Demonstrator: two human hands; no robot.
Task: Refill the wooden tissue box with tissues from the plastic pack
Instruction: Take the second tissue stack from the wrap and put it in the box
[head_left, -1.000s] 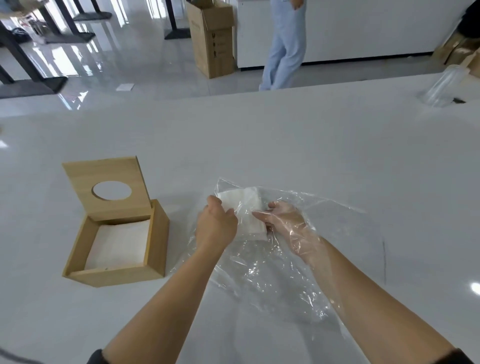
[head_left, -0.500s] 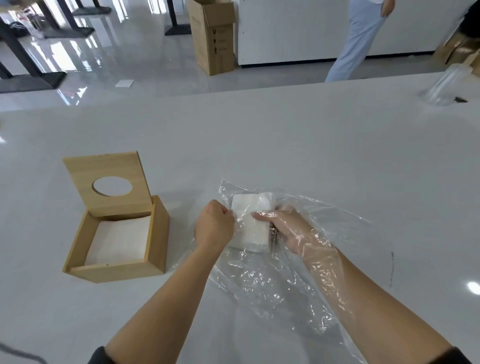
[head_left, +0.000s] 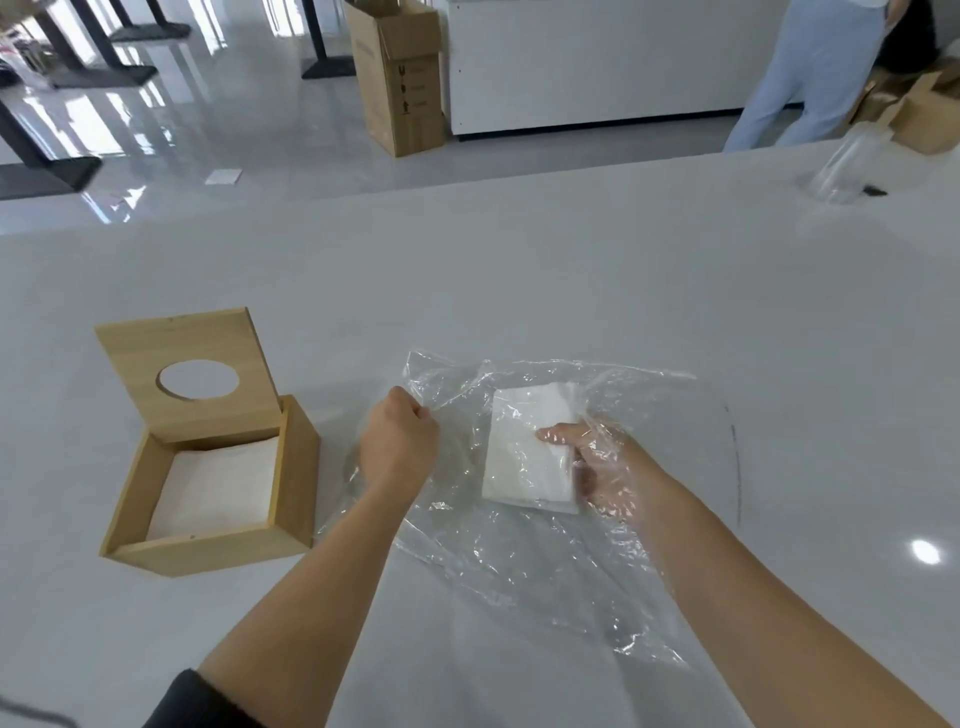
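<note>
At left, the box (head_left: 208, 488) is sitting on the worktop (head_left: 519, 291) with its lid (head_left: 192, 379) tilted open, white tissue inside. The left hand (head_left: 400, 441) is pinching the pack (head_left: 519, 561) edge in a closed fist. The right hand (head_left: 597, 467), inside the pack, is closing thumb and fingers on the stack (head_left: 530, 452). Soft, light tissues likely need gripping across the stack's sides; the film looks slippery.

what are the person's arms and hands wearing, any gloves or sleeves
No gloves: the left hand and right hand are bare, with no rings or watch showing. Both forearms are bare too. A dark sleeve cuff, pushed up, shows on the left arm near the frame's bottom edge. The right arm's sleeve is out of view.
</note>
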